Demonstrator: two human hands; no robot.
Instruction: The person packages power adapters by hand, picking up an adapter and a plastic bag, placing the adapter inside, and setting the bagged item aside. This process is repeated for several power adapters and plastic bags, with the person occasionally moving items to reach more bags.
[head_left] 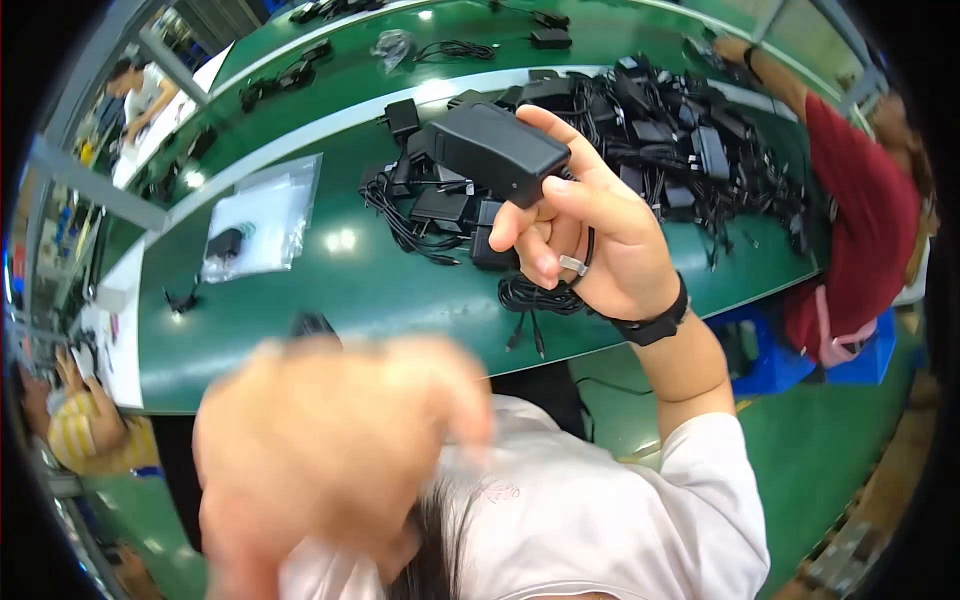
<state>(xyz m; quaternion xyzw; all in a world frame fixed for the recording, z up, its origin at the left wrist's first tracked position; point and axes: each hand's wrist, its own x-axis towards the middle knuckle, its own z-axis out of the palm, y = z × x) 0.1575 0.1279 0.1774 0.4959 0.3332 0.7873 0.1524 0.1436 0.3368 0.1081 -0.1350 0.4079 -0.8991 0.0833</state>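
Observation:
My right hand point(615, 225) holds up a black power adapter point(495, 150) over the table, pinched between thumb and fingers. A cable with a pale tag point(573, 264) passes by its palm, and a coiled black cable point(540, 295) with plug ends shows just below. My left hand point(330, 440) is close to the camera and smeared by motion; its fingers cannot be read. A dark object point(315, 325) peeks out behind it, and I cannot tell whether the hand touches it. Several more adapters with cables point(440, 205) lie beyond my right hand.
A large heap of black adapters and cables point(700, 150) spreads across the green table point(370, 290). Clear plastic bags point(265, 215) lie at left, near a small black part point(182, 298). A person in a red sleeve point(865, 220) works at right beside a blue stool point(760, 350).

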